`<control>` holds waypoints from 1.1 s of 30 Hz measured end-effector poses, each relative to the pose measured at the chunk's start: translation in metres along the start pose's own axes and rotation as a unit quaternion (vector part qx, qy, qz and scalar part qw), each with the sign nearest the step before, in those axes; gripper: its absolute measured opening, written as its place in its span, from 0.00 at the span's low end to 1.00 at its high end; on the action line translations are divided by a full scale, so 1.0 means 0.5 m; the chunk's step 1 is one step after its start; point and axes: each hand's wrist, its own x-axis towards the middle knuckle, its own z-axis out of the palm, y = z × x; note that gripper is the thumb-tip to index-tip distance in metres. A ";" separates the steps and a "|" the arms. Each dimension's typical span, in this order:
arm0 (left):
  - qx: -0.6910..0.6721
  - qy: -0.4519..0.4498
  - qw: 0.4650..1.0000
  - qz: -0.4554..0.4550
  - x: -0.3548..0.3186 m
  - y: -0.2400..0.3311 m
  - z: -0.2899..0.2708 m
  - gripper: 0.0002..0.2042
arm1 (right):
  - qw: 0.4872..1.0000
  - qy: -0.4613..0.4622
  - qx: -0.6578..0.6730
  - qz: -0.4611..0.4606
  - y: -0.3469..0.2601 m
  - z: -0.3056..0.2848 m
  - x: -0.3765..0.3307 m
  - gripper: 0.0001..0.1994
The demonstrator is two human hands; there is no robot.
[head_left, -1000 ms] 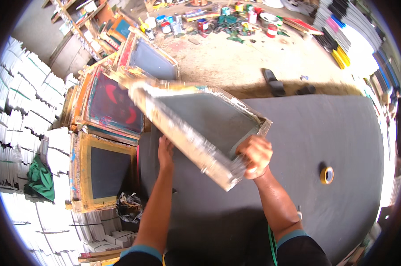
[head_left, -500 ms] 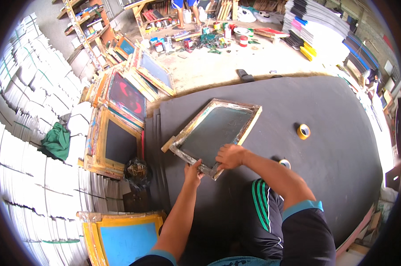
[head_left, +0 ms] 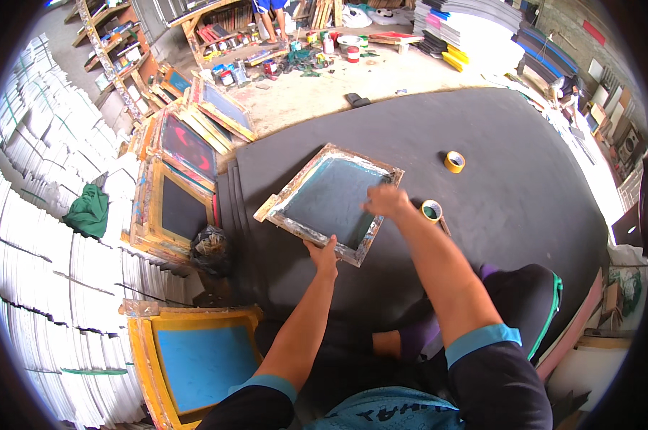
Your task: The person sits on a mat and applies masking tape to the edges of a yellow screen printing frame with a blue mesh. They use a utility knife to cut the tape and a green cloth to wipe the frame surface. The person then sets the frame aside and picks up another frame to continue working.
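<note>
A wooden screen-printing frame (head_left: 327,197) with grey-blue mesh is tilted over the black sheet stack (head_left: 525,222). My left hand (head_left: 324,256) grips its near edge, thumb on top and fingers underneath. At the frame's right side, my right hand (head_left: 386,201) is closed, knuckles up, over the inner edge of the mesh. The hand is slightly blurred, and whatever its fingers hold is hidden. To the right on the sheets are a yellow tape roll (head_left: 454,162) and a second tape roll (head_left: 431,211), nearer my right forearm.
Framed screens (head_left: 184,208) lean along the left, beside tall bundles of white sheets (head_left: 73,287). A yellow-rimmed blue screen (head_left: 209,365) stands at the lower left. Paint cans (head_left: 227,77) and a person's legs (head_left: 270,25) are at the back. A black sandal (head_left: 357,100) lies beyond the sheets.
My right hand has moved from the frame's near corner up along its right side. The frame has turned and tips more toward me. My leg has shifted right, and the whole view has shifted.
</note>
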 end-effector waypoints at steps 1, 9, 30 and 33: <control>0.001 -0.014 1.000 0.010 -0.008 -0.014 -0.012 0.54 | 1.000 -0.004 0.022 0.002 0.013 0.064 -0.019 0.30; 0.025 -0.064 0.998 0.005 -0.023 -0.099 -0.111 0.51 | 0.976 0.133 0.169 -0.012 0.127 0.361 -0.116 0.27; 0.165 -0.005 0.986 0.025 0.005 -0.154 -0.155 0.56 | 0.950 0.233 0.127 -0.167 0.233 0.453 -0.078 0.30; 0.194 0.016 0.977 0.085 0.042 -0.194 -0.190 0.56 | 0.950 0.216 0.160 -0.160 0.213 0.442 -0.069 0.29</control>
